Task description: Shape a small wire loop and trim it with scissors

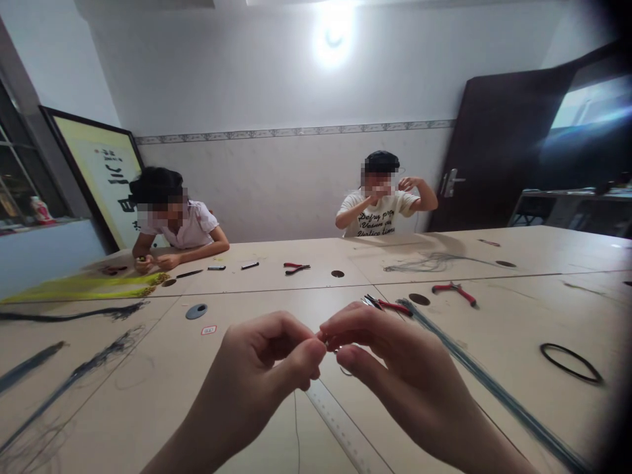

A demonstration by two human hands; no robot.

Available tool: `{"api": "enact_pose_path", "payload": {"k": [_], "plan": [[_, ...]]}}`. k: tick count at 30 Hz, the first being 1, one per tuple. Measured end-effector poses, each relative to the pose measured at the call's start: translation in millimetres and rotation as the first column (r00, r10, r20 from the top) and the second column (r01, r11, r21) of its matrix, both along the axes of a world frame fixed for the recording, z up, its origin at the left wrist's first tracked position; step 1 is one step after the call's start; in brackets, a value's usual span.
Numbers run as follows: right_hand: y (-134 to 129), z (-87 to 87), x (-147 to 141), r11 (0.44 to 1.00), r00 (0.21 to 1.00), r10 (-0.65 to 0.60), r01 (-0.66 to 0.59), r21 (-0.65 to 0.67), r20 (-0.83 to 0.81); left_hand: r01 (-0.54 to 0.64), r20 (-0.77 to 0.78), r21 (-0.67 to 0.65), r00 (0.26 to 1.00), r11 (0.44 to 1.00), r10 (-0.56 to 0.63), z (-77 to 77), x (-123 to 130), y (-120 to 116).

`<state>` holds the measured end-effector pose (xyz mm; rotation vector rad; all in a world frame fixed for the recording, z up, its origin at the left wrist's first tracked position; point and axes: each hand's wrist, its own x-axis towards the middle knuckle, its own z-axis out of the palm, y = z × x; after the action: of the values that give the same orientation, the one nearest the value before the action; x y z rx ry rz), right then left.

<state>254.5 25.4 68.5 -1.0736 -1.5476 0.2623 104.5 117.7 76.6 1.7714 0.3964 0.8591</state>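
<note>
Both my hands meet above the middle of the table (251,434). With thumb and forefinger pinched together, my left hand (264,372) is closed, and a thin grey cord (297,428) hangs down beneath it. My right hand (399,359) is closed too, its fingertips touching those of the left around something tiny that I cannot make out. A small shiny loop (347,372) shows partly behind the right thumb. Under the hands lies a ruler-like strip (336,421). Just beyond the right hand are red-handled pliers (395,307), partly hidden.
Bundles of grey cords (494,388) lie right and left. Farther out are another pair of red pliers (457,291), a black ring (570,363) and a grey disc (196,312). Two people sit opposite; yellow strands (89,288) lie by the left one.
</note>
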Motion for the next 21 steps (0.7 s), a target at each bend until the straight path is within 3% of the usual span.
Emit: {"api": "enact_pose_path", "payload": {"k": [5, 16, 21], "plan": [[-2.0, 1.2, -4.3, 0.995, 0.993, 0.083, -0.087, -0.055, -0.080, 0.004, -0.045, 0.015, 0.999, 1.000, -0.004, 1.0, 3.0, -1.2], [-1.4, 1.2, -2.9, 0.996, 0.999, -0.042, 0.039, 0.083, 0.032, 0.088, -0.042, -0.009, 0.995, 0.996, -0.089, -0.8, 0.0, -2.0], [-5.3, -0.3, -3.5, 0.993, 0.994, -0.090, 0.085, 0.086, 0.063, 0.083, -0.031, -0.033, 0.996, 0.996, -0.084, -1.4, 0.0, -3.2]]}}
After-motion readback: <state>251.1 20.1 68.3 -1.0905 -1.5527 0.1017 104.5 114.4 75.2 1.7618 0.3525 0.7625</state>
